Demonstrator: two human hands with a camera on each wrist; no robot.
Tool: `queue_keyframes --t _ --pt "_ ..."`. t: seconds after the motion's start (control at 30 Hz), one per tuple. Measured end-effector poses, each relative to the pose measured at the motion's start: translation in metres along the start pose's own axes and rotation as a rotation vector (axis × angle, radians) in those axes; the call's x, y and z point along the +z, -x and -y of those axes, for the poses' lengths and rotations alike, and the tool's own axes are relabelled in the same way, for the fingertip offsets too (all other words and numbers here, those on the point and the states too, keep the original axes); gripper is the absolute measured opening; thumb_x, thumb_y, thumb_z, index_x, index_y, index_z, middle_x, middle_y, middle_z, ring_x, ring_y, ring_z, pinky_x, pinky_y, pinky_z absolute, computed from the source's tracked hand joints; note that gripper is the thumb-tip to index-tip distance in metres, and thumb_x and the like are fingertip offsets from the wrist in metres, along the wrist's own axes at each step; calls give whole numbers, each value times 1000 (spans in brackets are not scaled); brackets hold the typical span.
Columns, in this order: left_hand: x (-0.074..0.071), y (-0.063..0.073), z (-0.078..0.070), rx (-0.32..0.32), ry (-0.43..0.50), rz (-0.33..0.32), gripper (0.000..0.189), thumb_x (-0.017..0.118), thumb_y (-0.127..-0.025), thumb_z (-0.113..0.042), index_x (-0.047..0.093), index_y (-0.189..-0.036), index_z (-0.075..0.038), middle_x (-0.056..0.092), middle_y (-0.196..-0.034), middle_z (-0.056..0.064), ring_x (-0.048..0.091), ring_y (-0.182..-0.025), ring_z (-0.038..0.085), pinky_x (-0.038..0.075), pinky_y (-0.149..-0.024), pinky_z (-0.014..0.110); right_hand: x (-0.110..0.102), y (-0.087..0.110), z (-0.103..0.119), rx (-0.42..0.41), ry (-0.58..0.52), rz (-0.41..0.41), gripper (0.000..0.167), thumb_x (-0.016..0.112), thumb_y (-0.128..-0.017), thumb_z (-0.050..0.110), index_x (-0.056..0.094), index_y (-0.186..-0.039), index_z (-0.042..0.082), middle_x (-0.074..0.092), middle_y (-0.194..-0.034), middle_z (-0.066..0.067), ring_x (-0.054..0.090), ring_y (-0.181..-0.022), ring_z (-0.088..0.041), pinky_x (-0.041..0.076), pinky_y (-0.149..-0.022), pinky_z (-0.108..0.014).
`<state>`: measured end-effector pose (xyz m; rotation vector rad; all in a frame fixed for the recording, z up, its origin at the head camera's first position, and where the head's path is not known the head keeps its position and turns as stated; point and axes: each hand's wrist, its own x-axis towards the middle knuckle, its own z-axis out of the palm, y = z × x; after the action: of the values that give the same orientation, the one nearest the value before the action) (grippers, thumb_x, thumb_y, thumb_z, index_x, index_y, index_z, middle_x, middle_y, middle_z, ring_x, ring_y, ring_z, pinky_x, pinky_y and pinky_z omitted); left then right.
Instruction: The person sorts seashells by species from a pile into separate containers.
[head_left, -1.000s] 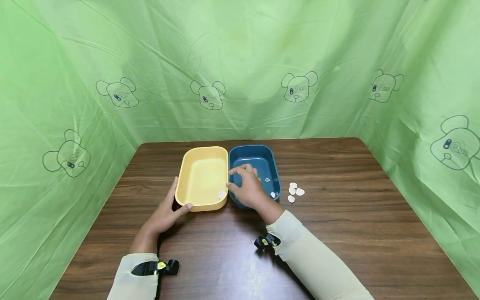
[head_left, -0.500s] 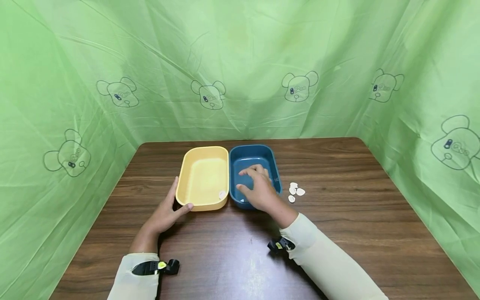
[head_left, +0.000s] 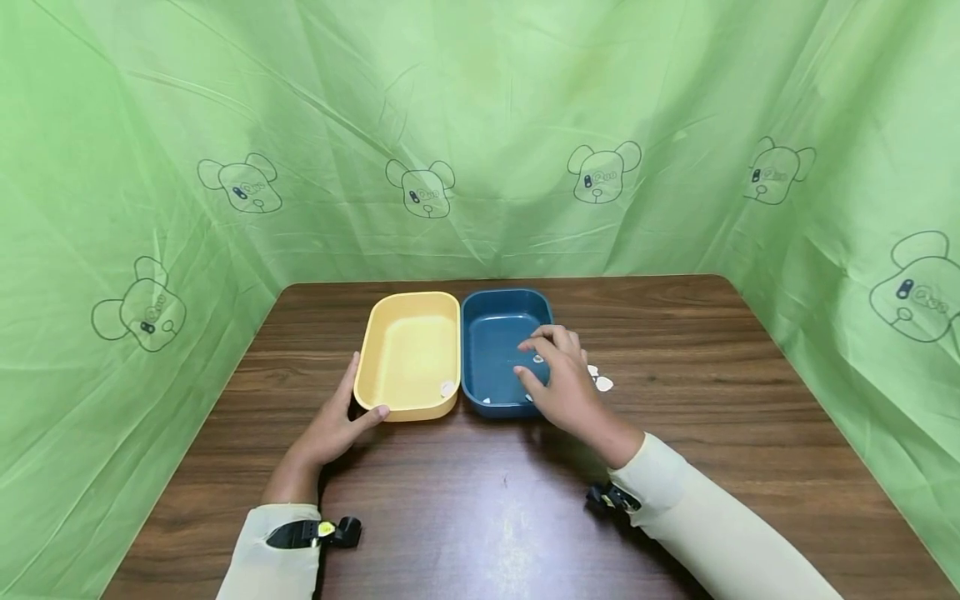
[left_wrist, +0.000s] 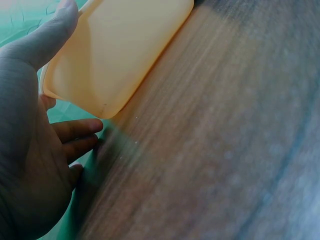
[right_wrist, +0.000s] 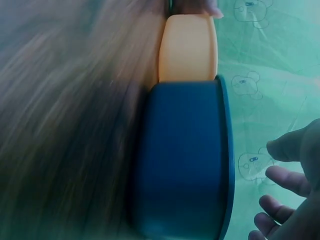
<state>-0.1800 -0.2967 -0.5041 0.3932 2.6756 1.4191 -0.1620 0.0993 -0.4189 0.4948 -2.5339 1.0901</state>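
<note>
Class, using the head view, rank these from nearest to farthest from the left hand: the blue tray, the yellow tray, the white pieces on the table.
1. Yellow tray: touching the left hand.
2. Blue tray: just right of the yellow one.
3. White pieces: on the table, beyond the blue tray's right side.

On the table, your left tray stands just beside the right tray, at its 9 o'clock. A lone piece lies in the left tray, between 4 and 5. Loose pieces (your right hand partly hides them) lie past the right tray, between 3 and 4.
</note>
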Motion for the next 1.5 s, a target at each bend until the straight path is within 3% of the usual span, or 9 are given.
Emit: queue_keyframes --t 0.13,0.37,0.63,0.77,0.87,0.93,1.1,1.3,1.5 --pt "0 1 0 0 5 0 116 79 -100 -32 -8 -177 -27 2 -185 18 8 -169 48 13 -131 72 -6 5 -11 25 -38 -26 26 83 -97 10 75 -121 5 58 -138 -18 48 -129 -39 35 -106 -61" --pt "0 1 0 -2 0 1 116 79 -100 -32 -8 -177 -27 1 -185 18 8 -169 48 13 -131 73 -15 11 -31 83 -23 -81 28 83 -95 7 74 -121 6 57 -141 -21 48 -130 -41 32 -96 -56" --pt "0 -1 -1 3 13 1 116 80 -100 -31 -7 -177 -28 3 -185 18 9 -169 46 13 -131 72 -33 19 -50 121 -71 -153 28 82 -91 -2 74 -118 -4 59 -132 -26 49 -131 -47 34 -107 -58" --pt "0 -1 -2 -2 19 2 116 79 -100 -31 -7 -177 -27 2 -185 18 8 -169 46 12 -131 72 -40 23 -60 155 -73 -171 27 82 -91 -2 74 -116 -3 60 -130 -25 52 -128 -41 43 -97 -41" --pt "0 0 -2 -3 20 0 116 79 -100 -30 -8 -177 -26 1 -185 19 8 -169 47 12 -131 72 -43 26 -67 189 -68 -165 27 82 -91 -1 74 -118 -2 60 -130 -24 53 -125 -35 41 -85 -26" --pt "0 0 -2 -1 22 1 116 79 -100 -30 -8 -177 -26 1 -185 19 8 -169 47 12 -131 72 -46 28 -71 199 -70 -160 28 81 -92 0 74 -119 -3 61 -130 -25 54 -124 -35 39 -82 -23" --pt "0 0 -2 5 23 2 116 79 -100 -29 -8 -177 -26 2 -185 20 8 -169 46 12 -131 72 -53 31 -80 251 -88 -113 29 81 -94 1 73 -122 -5 61 -131 -26 56 -126 -42 43 -91 -36" --pt "0 0 -2 9 30 0 116 79 -100 -28 -7 -177 -27 1 -185 20 7 -169 46 12 -131 72 -62 33 -92 319 -84 7 32 79 -98 6 71 -127 -6 60 -131 -28 55 -126 -47 47 -102 -57" --pt "0 1 -4 9 33 0 116 80 -100 -27 -7 -177 -27 1 -185 20 7 -169 47 11 -131 73 -64 33 -105 337 -69 51 36 80 -98 6 70 -129 -9 63 -132 -30 58 -126 -49 46 -109 -63"
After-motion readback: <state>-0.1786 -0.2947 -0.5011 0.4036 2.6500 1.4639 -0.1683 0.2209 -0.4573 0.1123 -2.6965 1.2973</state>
